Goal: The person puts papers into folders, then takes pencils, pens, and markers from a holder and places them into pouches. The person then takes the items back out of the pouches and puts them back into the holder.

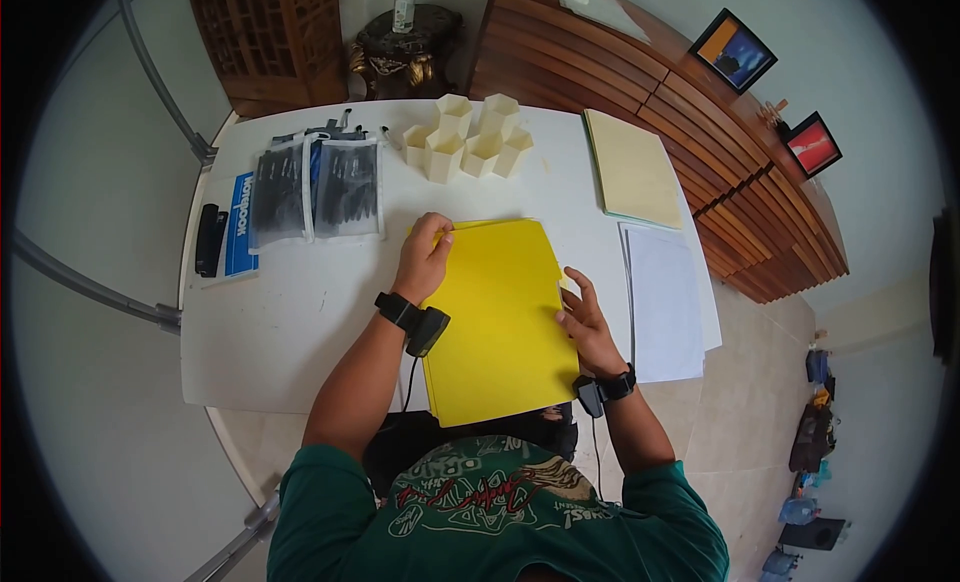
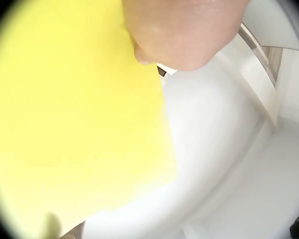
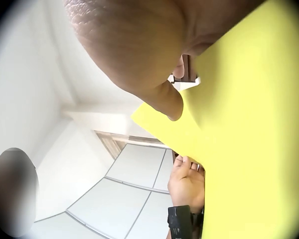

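A bright yellow folder [image 1: 500,322] is held in front of the body, overlapping the table's near edge in the head view. My left hand [image 1: 422,260] grips its upper left edge. On the opposite edge my right hand [image 1: 592,327] holds it, thumb over the face and other fingers at the side. In the right wrist view the right thumb [image 3: 167,102] presses on the yellow surface, and the left hand [image 3: 186,184] shows at the far edge. The left wrist view has the folder [image 2: 74,114] filling its left side, with the left hand [image 2: 184,30] at the top.
On the white table [image 1: 290,332] stand cream hexagonal holders [image 1: 445,157]. To the left lie zip pouches [image 1: 280,192] with dark contents, a blue notebook [image 1: 240,227] and a black stapler [image 1: 210,240]. At right are a pale yellow folder [image 1: 635,167] and white paper [image 1: 665,302].
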A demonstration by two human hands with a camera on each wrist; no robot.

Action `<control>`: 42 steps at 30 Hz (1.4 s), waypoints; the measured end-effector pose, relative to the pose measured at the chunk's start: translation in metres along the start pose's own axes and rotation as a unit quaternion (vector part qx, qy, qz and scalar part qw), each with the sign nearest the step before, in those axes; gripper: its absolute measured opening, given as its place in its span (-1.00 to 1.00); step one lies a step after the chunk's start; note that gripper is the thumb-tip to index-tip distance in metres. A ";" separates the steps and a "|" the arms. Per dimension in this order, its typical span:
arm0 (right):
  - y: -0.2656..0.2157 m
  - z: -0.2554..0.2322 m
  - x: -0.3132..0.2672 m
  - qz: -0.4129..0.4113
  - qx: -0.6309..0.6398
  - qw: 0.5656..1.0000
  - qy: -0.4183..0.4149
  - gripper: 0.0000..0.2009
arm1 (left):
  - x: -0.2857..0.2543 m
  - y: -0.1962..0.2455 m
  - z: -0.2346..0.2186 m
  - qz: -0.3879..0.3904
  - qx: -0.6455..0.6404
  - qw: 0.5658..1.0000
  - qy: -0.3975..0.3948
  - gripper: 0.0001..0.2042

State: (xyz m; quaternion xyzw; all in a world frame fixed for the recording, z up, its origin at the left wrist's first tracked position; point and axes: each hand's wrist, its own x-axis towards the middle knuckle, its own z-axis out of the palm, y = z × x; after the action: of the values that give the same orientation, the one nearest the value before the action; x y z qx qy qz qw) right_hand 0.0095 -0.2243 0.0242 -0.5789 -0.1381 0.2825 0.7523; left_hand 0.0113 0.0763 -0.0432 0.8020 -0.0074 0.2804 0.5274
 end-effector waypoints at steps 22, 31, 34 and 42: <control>-0.129 -0.177 -0.052 0.023 -0.343 0.925 0.159 -0.53 | 0.004 -0.001 -0.004 -0.167 -0.380 0.904 0.108 -0.86; -0.081 -0.258 -0.073 -0.001 -0.748 0.610 0.260 -0.44 | 0.005 0.000 -0.003 -0.073 0.033 0.996 0.030 -0.90; -0.072 -0.150 -0.065 -0.099 -0.653 0.743 0.107 -0.28 | 0.010 0.008 -0.002 -0.058 0.078 0.994 0.039 -0.88; -0.027 -0.001 -0.058 -0.121 -0.662 0.718 -0.176 -0.14 | 0.009 0.014 0.002 0.010 0.140 0.990 0.014 -0.78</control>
State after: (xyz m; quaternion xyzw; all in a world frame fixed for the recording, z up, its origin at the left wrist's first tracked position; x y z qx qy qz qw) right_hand -0.0295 -0.2633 0.0568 -0.8476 -0.4885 0.1225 0.1670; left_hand 0.0151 0.0706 -0.0277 0.8638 0.0311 0.2955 0.4068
